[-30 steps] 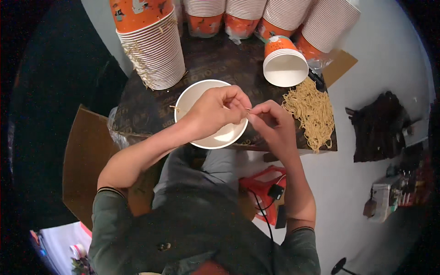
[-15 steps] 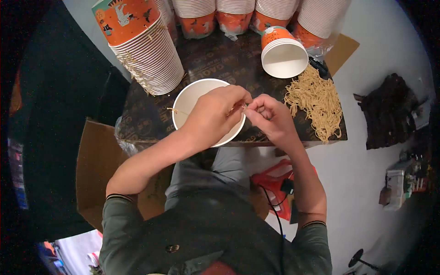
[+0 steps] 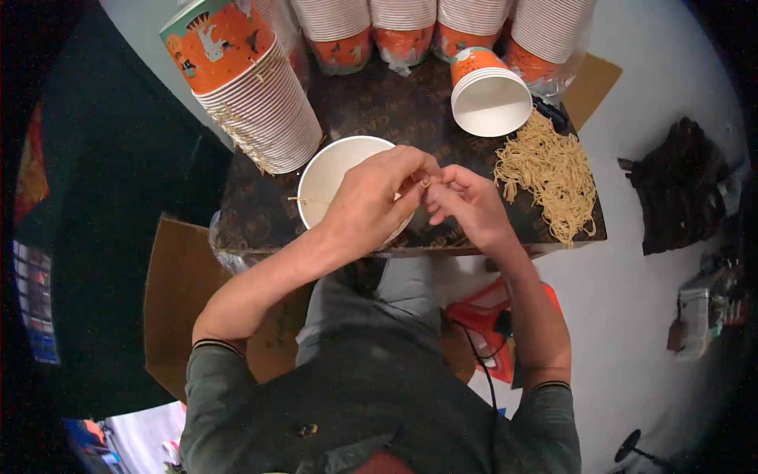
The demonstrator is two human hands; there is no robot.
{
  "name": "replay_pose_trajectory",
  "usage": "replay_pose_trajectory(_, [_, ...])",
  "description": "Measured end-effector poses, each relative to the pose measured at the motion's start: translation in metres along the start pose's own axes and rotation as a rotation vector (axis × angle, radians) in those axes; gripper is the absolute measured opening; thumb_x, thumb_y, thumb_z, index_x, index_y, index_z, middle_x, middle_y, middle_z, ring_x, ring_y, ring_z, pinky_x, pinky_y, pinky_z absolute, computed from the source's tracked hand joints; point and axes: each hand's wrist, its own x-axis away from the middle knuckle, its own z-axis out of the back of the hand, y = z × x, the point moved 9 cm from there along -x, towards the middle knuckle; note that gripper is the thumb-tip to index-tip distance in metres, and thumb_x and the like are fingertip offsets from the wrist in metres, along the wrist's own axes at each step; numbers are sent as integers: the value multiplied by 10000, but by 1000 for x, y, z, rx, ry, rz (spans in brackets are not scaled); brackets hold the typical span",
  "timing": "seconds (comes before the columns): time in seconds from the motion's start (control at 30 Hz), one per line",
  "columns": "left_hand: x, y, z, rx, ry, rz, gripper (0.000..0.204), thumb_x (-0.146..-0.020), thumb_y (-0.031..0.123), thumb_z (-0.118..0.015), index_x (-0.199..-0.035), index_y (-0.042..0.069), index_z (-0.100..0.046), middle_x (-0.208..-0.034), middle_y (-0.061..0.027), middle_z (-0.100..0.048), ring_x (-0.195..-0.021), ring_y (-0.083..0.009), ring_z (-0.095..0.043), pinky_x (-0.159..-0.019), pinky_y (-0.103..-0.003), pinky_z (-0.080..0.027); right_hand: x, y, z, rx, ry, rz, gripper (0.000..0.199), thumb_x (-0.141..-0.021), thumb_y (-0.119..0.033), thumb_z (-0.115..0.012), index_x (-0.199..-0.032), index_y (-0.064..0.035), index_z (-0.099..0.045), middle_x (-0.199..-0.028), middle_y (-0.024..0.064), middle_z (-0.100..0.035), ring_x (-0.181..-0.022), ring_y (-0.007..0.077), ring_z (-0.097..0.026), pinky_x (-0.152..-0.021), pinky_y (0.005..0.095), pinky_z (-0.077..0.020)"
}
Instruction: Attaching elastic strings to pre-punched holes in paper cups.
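Observation:
A white paper bucket [image 3: 325,170] sits at the near edge of the dark table, its mouth facing up. My left hand [image 3: 373,192] reaches across the bucket, thumb and fingers closed in a pinch beside its right rim. Close against those fingertips is my right hand [image 3: 475,209], its fingers bent together. Between the two hands shows a small loop of tan string [image 3: 425,182]. A short knotted end [image 3: 298,199] of string sticks out at the bucket's left rim. Part of the bucket's right side is hidden behind my left hand.
A tilted stack of orange paper buckets [image 3: 268,118] with strings along its rims stands left. At the right lies a pile of tan strings [image 3: 553,178]. A few nested buckets [image 3: 491,103] lie on their side, with wrapped stacks [image 3: 338,43] behind. A cardboard box [image 3: 178,304] is below left.
The whole view has shifted slightly. My right fingers have turned and drawn a little apart from the left ones, and a small string loop now shows between them.

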Motion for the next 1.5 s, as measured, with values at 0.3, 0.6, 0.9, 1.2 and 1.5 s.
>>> replay_pose_trajectory(0.3, [3, 10, 2, -102, 50, -86, 345, -986, -21, -694, -1319, 30, -621, -1069, -145, -729, -1000, -297, -752, -863, -397, -609, 0, -4, 0, -14, 12, -121, 206, -1116, -229, -639, -1098, -31, -693, -934, 33, -695, -834, 110, -681, -687, 285, -599])
replay_pose_trajectory(0.6, [19, 43, -32, -533, -126, -407, 582, -840, 135, -695, -1409, 77, -585, -1001, -75, -621, -910, -280, -694, -753, -406, -602, 28, 22, 6, -405, -38, -276, 191, -1045, -193, -656, -1163, -43, -652, -930, 48, -687, -784, 137, -673, -648, 328, -580])
replay_pose_trajectory(0.9, [49, 55, -25, -477, 215, -81, 323, -794, 116, -702, -1105, 84, -620, -1017, -68, -628, -878, -268, -697, -696, -402, -599, 28, -9, 0, -281, 180, -124, 98, -1033, -134, -640, -1106, -68, -638, -1036, 67, -705, -806, 126, -646, -705, 283, -534])
replay_pose_trajectory(1.2, [47, 17, -13, 50, 150, 137, 101, -972, 56, -721, -1064, 26, -689, -919, -89, -731, -837, -274, -735, -744, -384, -565, -5, -98, -37, 62, -21, 149, 194, -1047, -137, -665, -1211, -32, -656, -1114, 94, -775, -996, 143, -717, -922, 321, -559])
replay_pose_trajectory(1.5, [46, -43, -13, 502, 124, 240, 222, -988, 53, -724, -1205, 13, -701, -1136, -43, -736, -1072, -149, -695, -909, -314, -577, 2, -150, -107, 774, -431, 546, 283, -1025, -125, -655, -1298, -63, -703, -1202, 110, -750, -1131, 287, -709, -1001, 407, -546])
